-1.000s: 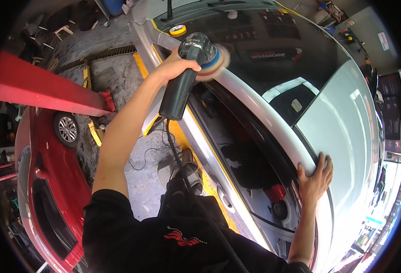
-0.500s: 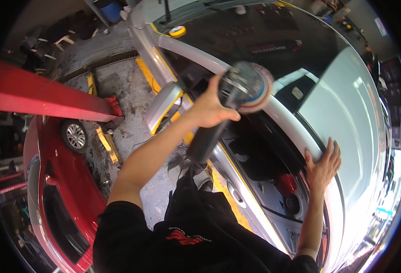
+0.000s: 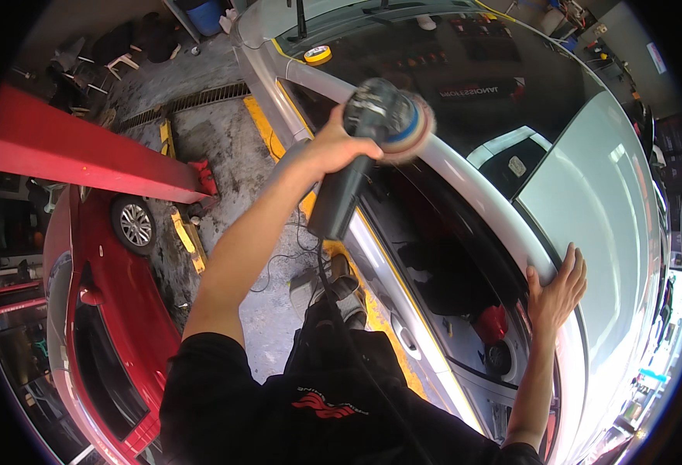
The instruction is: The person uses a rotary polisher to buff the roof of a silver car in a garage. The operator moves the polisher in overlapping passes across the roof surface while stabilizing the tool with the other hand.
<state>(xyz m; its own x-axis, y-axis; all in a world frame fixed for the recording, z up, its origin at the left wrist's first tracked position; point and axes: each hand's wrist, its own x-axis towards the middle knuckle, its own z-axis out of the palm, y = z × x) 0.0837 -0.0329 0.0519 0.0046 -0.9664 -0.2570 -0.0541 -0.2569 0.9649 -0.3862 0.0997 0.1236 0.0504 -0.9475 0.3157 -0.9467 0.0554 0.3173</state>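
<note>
Two hands busy: left hand (image 3: pixel 333 147) wraps the polisher (image 3: pixel 372 139) (pad on the silver car's (image 3: pixel 604 232) roof rail), right hand (image 3: pixel 556 291) lies flat, fingers spread, farther along that rail. Risk: trailing cord (image 3: pixel 356 341) snagging, pad tilting, scuffing paint.

— What can't you make out near the top centre?
— The round spinning pad of the black handheld polisher (image 3: pixel 387 120) is blurred, and the left hand (image 3: pixel 333 147) hides its grip.
— And lower right?
— The silver car roof (image 3: pixel 612 232) runs off-frame; the red car (image 3: pixel 101 325) is cut off lower left.
</note>
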